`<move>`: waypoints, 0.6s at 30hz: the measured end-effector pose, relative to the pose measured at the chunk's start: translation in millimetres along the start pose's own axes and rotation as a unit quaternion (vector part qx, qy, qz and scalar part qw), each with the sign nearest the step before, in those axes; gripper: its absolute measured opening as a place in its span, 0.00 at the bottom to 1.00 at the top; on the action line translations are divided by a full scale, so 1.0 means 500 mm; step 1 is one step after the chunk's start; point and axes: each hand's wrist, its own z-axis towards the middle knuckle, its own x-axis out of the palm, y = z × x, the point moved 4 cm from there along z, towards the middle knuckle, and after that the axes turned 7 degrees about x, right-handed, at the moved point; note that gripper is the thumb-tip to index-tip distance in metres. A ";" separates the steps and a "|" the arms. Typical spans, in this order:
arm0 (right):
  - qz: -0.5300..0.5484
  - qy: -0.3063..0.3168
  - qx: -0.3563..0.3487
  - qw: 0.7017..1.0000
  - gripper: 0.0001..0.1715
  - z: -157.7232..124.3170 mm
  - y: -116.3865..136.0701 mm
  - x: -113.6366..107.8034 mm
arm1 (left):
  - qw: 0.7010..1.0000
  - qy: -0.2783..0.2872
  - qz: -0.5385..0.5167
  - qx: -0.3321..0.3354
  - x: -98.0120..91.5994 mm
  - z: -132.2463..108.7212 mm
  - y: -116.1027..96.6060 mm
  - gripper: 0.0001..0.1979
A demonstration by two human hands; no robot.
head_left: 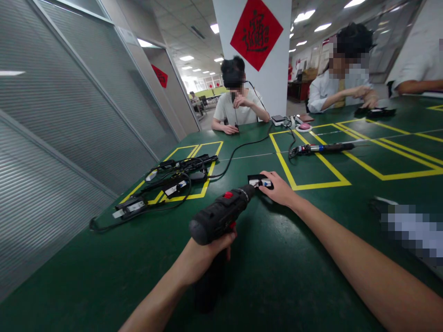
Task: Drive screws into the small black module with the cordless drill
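My left hand (pixel 218 244) is wrapped round the handle of a black cordless drill (pixel 221 210) with red buttons. The drill points forward and slightly right, and its chuck end reaches the left side of a small black box-like part (pixel 255 178) with a white label. Whether the bit touches that part is hard to tell. With thumb and fingers, my right hand (pixel 277 188) grips the part from its right side against the green table (pixel 263 258).
Black adapters and cables (pixel 180 180) lie in yellow-taped areas on the left. A pen-like tool (pixel 325 148) with a cord rests ahead to the right. A pink round object (pixel 304 127) sits farther back. One person (pixel 238 103) sits opposite, others (pixel 341 87) at right. A pixelated item (pixel 415 230) is near right.
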 end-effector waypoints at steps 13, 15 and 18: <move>0.003 0.000 -0.001 1.000 0.28 -0.001 0.003 -0.001 | 1.000 0.004 0.007 -0.002 -0.002 0.001 0.006 0.13; 0.002 0.001 -0.001 1.000 0.28 -0.002 0.003 -0.001 | 1.000 0.003 0.009 -0.001 -0.002 0.001 0.006 0.13; -0.001 0.002 0.002 1.000 0.28 -0.002 0.003 -0.001 | 1.000 0.004 0.010 -0.008 -0.003 -0.001 0.008 0.14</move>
